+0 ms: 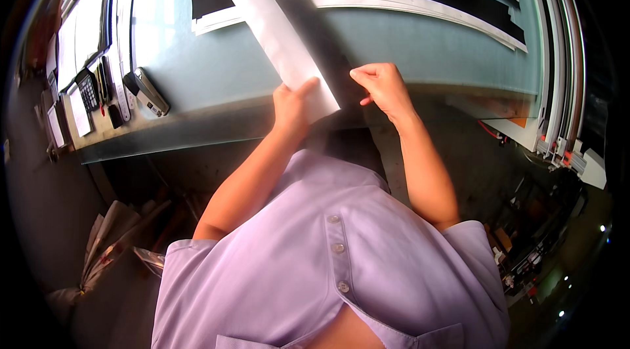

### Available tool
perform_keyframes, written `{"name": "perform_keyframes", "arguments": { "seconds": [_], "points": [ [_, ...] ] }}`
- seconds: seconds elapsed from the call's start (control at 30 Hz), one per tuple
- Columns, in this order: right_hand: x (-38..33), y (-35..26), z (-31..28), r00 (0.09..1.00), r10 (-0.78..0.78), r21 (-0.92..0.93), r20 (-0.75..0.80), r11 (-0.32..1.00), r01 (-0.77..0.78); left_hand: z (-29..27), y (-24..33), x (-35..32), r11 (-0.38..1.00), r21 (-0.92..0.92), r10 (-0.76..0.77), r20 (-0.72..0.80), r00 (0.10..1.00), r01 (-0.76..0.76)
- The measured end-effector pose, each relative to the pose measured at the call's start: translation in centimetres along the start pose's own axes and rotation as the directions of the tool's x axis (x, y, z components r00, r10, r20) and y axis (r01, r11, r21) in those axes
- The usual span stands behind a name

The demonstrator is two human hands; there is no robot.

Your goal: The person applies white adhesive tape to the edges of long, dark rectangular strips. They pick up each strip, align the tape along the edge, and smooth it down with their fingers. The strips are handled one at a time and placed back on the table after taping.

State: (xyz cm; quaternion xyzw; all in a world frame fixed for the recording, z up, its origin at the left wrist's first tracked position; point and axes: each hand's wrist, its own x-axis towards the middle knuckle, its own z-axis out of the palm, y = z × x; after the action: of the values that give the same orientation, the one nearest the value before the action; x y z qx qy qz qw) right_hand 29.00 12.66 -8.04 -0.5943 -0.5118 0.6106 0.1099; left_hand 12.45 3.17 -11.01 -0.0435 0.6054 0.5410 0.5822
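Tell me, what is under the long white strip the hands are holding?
Under the white strip lies a dark strip, then the blue-green table. What the strips cover stays hidden.

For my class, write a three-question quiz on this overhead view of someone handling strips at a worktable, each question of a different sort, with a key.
1. True or false: the left hand grips the near end of the white strip.
2. Multiple choice: the right hand pinches the edge of
A. the dark strip
B. the calculator
C. the stapler
3. Fill in: the stapler lies on the table to the person's ____.

Key:
1. True
2. A
3. Left
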Motion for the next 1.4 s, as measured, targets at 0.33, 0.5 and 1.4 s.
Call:
{"name": "perform_keyframes", "arguments": {
  "seconds": [0.33,0.5,1.4],
  "points": [
    [1.1,1.8,0.4,1.000,0.003,0.009,0.014,1.000,-0.004,-3.4,1.4,0.1,0.981,0.189,0.020,0.080,0.997,-0.035],
    [2.1,3.9,-0.3,1.000,-0.005,0.024,-0.023,1.000,0.006,-17.4,13.1,4.0,-0.124,0.967,0.956,0.176,0.234,-0.222],
    [3.0,5.1,0.3,0.996,-0.070,-0.098,-0.064,0.993,0.063,-6.3,4.1,-4.4,-0.010,0.856,0.597,0.420,0.683,-0.517]
  ]
}}
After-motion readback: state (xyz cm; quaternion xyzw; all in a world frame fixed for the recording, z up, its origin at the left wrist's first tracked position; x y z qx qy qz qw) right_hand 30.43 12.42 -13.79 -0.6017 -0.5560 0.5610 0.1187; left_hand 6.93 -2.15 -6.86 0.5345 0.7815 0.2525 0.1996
